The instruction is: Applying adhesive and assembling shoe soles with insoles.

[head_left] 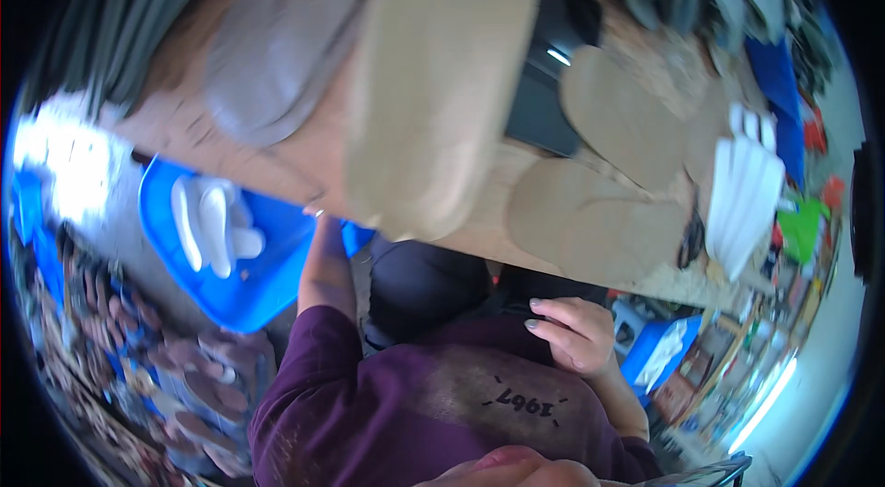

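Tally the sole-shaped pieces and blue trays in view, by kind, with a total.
Large tan insole held up by the left hand: 1
Tan insoles lying flat on the wooden table: 2
Grey sole piece on the table: 1
Blue trays holding white pieces: 2
Total: 6
The right hand rests by the purple top, holding nothing.

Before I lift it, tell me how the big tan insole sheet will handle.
The tan insole sheet looks thin and wide, so probably light and somewhat bendy. Its matte, fibrous surface should grip, not slip. The left hand holds only its near edge at the workbench, so the far end may droop.
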The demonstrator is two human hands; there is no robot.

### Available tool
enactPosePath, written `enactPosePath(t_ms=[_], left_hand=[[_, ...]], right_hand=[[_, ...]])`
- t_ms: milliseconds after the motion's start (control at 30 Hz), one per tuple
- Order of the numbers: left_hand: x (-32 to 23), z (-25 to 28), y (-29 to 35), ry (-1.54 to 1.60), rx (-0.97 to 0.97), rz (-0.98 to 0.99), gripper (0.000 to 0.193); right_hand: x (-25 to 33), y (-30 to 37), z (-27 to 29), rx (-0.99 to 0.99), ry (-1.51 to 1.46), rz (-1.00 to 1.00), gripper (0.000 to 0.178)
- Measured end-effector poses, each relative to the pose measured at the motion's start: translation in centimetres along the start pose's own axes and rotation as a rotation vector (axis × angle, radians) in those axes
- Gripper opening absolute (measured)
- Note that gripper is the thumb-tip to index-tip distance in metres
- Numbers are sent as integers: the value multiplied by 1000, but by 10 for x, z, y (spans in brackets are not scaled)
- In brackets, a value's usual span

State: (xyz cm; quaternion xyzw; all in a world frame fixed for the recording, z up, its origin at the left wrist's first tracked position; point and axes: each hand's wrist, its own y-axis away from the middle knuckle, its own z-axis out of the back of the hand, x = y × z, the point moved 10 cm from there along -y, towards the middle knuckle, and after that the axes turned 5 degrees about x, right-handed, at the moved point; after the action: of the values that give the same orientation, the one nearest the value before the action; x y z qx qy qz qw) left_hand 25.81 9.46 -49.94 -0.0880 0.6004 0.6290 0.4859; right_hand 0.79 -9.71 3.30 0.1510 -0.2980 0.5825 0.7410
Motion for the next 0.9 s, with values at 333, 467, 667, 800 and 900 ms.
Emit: enactPosePath(t_ms=[333, 467, 667, 800, 900], left_hand=[[-13, 105, 16, 1014, 170, 103, 43], [-56, 150, 115, 1252, 435, 8, 51], [-163, 212, 291, 1212, 660, -460, 76], [-234, 163, 366, 765, 990, -600, 95], [-304, 53, 440, 88, 1119, -823, 71]], right_hand=[[6, 11, 3, -112, -83, 107, 15], [17, 23, -6, -85, -130, 154, 16], [43, 47, 7, -37, -211, 270, 32], [12, 55, 69, -220, -872, -29, 87], [-1, 87, 90, -116, -1134, -84, 97]])
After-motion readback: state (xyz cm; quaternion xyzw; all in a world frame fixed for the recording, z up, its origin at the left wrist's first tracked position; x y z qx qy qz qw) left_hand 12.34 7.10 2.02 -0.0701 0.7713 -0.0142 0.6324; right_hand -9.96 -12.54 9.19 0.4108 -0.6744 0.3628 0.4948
